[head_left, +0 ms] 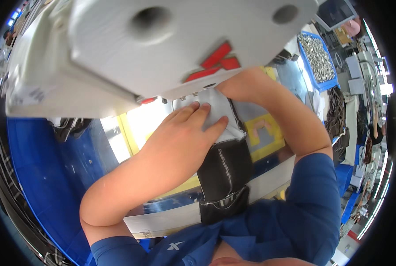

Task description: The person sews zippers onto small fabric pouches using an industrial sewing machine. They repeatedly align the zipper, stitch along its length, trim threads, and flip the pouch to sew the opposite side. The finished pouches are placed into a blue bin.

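My left hand [182,131] lies palm down with its fingers spread on a pale grey lining cloth [216,111], just under the head of a white sewing machine [118,57]. Joined to the cloth is a black bag-like piece [211,175] that hangs over the table edge toward my body. A silver zipper [225,165] runs along it, and another zipper curves across its lower end. At the cloth's far right side is my right hand [238,86]; the machine head hides its fingers. The needle area is mostly hidden too.
A large blue bin [43,173] stands left of the table. Far right, a blue tray [335,83] holds many small metal parts, near dark material [335,111] in a heap. Yellow tape [275,131] marks the tabletop. A monitor [335,14] is at upper right.
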Demonstrator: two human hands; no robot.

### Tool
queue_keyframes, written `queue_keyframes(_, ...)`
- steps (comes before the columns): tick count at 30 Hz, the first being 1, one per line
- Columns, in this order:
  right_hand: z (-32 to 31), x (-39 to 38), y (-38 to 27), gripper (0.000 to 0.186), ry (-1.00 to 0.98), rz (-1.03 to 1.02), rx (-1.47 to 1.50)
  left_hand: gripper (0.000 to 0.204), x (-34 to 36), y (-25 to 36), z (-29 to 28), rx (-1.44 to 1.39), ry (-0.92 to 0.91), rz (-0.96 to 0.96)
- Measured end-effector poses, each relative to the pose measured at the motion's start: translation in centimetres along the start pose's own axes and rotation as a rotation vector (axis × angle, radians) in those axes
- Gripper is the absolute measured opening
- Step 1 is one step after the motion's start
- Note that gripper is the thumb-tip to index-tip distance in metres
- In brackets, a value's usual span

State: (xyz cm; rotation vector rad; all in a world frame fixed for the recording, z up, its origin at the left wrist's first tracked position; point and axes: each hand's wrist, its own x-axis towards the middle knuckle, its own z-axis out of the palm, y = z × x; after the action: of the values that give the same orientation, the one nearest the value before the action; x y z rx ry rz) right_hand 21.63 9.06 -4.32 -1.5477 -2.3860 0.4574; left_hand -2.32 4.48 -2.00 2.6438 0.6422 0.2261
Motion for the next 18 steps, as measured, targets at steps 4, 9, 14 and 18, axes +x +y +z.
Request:
queue_keyframes(4,-1.2,0.4,-2.2,0.027,-0.114,0.125,-0.015,0.062,-0.2,-0.1,-0.3,0.052,-0.022,0.014)
queue_keyframes(9,0.5,0.6,-2.2,0.028,-0.133,0.209,-0.016,0.057,-0.6,-0.1,-1.1,0.06,-0.109,-0.04)
queue_keyframes(14,2.0,0.1,-1.0,0.026,-0.015,0.108,0.041,0.055,-0.7,-0.1,-1.6,0.037,-0.135,-0.056)
queue_keyframes(18,0.6,-0.7,-1.6,0.023,0.034,0.064,0.087,0.055,-0.8,-0.1,-1.6,0.063,-0.12,-0.043)
